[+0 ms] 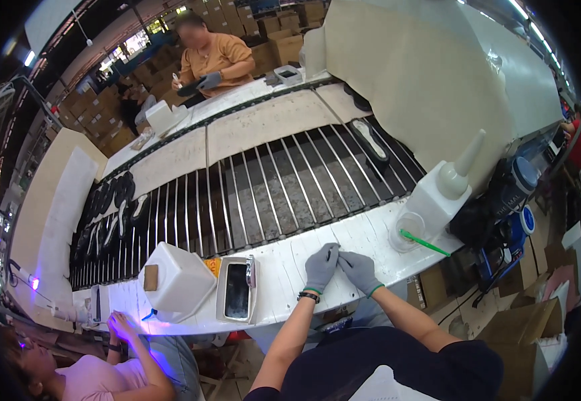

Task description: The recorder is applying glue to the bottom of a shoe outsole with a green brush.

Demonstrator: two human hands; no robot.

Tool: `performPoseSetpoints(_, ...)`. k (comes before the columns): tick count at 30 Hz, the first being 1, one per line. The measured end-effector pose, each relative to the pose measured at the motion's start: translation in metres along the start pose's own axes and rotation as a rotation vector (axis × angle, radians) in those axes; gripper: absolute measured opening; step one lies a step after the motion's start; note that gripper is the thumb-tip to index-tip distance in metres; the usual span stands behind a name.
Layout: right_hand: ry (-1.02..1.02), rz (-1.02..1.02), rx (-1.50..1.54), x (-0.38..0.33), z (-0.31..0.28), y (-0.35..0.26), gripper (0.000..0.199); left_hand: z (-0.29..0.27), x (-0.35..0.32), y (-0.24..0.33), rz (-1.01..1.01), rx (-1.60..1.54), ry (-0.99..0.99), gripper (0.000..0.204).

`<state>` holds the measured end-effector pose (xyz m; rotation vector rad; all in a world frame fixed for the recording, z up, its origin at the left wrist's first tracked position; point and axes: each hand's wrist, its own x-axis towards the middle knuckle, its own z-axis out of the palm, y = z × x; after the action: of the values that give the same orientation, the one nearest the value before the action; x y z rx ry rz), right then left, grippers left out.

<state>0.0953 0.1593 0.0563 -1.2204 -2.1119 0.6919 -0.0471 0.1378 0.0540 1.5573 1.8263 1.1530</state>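
Note:
Both my hands wear grey gloves and rest together over the white table edge in front of me. My left hand [321,269] has its fingers closed, with a small dark spot near the fingertips. Beside it, my right hand [359,271] lies with its fingers pressed together, the tips touching the left hand's. Whether anything small is between them I cannot make out. Past the hands runs a conveyor of metal rods [264,190]. A dark shoe part with a pale middle [371,142] lies on it at the far right.
A white squeeze bottle [437,194] and a cup [407,232] with a green-handled brush [425,243] stand right. Left are a dark-filled tray [238,291] and a white container [177,284]. Several black shoe parts [106,214] lie on the conveyor's left. Co-workers sit across and at left.

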Motion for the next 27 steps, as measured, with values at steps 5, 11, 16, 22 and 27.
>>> performPoseSetpoints(5, 0.017, 0.006, 0.128, -0.001, -0.001, 0.001, 0.023, 0.002, 0.002, -0.004, -0.052, -0.054, 0.024, 0.025)
performPoseSetpoints(11, 0.017, -0.045, 0.052, 0.001, 0.001, 0.002, 0.02, 0.002, 0.001, 0.0, -0.012, -0.029, 0.083, 0.023)
performPoseSetpoints(16, 0.028, -0.035, 0.049, 0.002, 0.002, 0.004, 0.019, 0.001, -0.002, 0.003, 0.007, -0.06, 0.074, 0.022)
performPoseSetpoints(22, 0.055, -0.039, 0.043, 0.002, 0.002, 0.006, 0.018, -0.003, -0.009, 0.003, 0.012, -0.047, 0.052, 0.022)
performPoseSetpoints(27, 0.048, -0.047, 0.056, 0.003, 0.002, 0.006, 0.019, -0.006, -0.014, 0.004, -0.06, -0.062, -0.011, 0.022)
